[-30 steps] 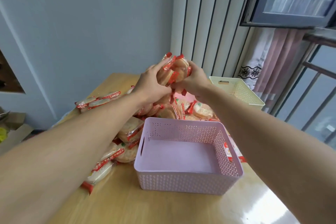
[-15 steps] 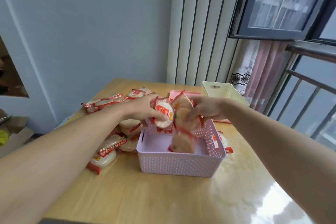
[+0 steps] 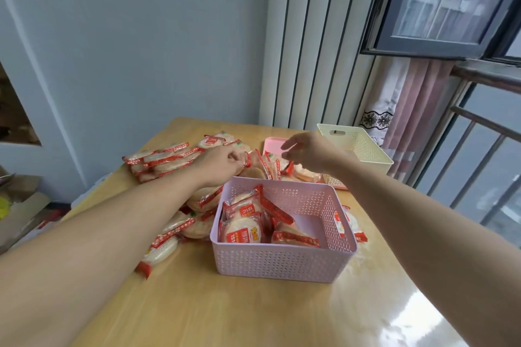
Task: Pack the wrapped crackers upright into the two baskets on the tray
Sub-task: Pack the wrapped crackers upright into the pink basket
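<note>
A pink lattice basket (image 3: 282, 262) stands on the wooden table in front of me, and several wrapped crackers (image 3: 245, 222) lie jumbled in its left half. Behind it and to its left spreads a pile of wrapped crackers (image 3: 169, 158) in red-edged wrappers. My left hand (image 3: 222, 162) rests on that pile behind the basket, fingers closed around a cracker's edge. Hovering over the pile near a pink tray (image 3: 275, 145), my right hand (image 3: 310, 151) has its fingers apart and holds nothing. A cream basket (image 3: 355, 144) stands at the back right.
One wrapped cracker (image 3: 349, 224) lies against the pink basket's right wall. The table (image 3: 253, 313) ends at a wall behind; a window railing runs along the right. Cardboard boxes (image 3: 19, 205) sit on the floor at the left.
Both hands carried a bunch of crackers down from above the pile and released it into the pink basket. They have since gone back to the pile behind it.
</note>
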`<state>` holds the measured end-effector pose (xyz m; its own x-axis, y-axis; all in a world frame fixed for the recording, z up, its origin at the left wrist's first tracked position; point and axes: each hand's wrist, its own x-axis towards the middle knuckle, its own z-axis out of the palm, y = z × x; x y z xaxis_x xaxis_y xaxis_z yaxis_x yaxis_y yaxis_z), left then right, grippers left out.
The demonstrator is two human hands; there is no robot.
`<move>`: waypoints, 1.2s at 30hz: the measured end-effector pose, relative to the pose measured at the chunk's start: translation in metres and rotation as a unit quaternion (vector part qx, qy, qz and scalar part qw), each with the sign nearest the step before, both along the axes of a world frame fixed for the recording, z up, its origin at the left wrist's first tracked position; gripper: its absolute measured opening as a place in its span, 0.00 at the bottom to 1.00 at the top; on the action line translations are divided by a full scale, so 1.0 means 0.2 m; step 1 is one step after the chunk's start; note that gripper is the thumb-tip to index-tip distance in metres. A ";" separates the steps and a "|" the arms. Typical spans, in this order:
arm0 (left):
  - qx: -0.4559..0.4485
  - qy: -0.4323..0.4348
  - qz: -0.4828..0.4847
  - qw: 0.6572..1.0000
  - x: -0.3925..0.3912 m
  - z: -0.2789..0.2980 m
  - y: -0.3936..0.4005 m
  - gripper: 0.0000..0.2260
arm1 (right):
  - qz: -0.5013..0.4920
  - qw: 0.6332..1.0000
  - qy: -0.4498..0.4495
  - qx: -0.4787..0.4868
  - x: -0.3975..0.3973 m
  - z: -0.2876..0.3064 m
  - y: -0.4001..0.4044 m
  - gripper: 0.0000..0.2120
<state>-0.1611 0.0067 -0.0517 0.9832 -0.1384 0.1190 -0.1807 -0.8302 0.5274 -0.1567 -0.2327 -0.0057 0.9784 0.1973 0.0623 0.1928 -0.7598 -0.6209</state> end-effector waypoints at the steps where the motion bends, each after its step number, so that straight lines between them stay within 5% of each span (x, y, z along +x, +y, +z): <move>1: -0.002 0.022 0.017 1.000 0.03 -0.03 0.01 0.10 | -0.015 1.000 0.013 0.004 0.04 -0.04 0.01 0.17; 5: 0.109 0.100 0.095 0.984 0.20 -0.14 0.06 0.32 | -0.027 0.997 0.074 -0.013 0.17 -0.18 0.08 0.40; 9: 0.193 0.157 0.149 0.957 0.32 -0.14 0.20 0.58 | -0.002 0.993 0.114 -0.031 0.31 -0.24 0.20 0.51; 12: 0.192 0.165 0.169 0.952 0.36 -0.10 0.28 0.55 | 0.028 0.983 0.153 -0.096 0.39 -0.23 0.30 0.55; 15: 0.218 0.169 0.054 0.960 0.39 -0.12 0.29 0.49 | 0.073 0.968 0.155 -0.184 0.45 -0.25 0.40 0.48; 17: 0.213 0.193 0.038 0.957 0.43 -0.20 0.29 0.55 | 0.072 0.963 0.152 -0.209 0.49 -0.30 0.44 0.50; 22: 0.296 0.182 0.075 0.935 0.48 -0.23 0.19 0.54 | 0.038 0.969 0.160 -0.185 0.54 -0.34 0.43 0.50; 31: 0.266 0.216 0.090 0.935 0.56 -0.26 0.07 0.50 | 0.081 0.969 0.192 -0.135 0.61 -0.39 0.38 0.57; 36: 0.281 0.162 0.084 0.942 0.60 -0.33 0.08 0.43 | 0.080 0.980 0.159 -0.087 0.59 -0.42 0.39 0.44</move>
<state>-0.0412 0.0237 -0.1178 0.9687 0.0715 -0.2375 0.0739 -0.9973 0.0014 -0.0393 -0.1557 -0.0887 0.8988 0.3302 -0.2884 0.1362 -0.8355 -0.5323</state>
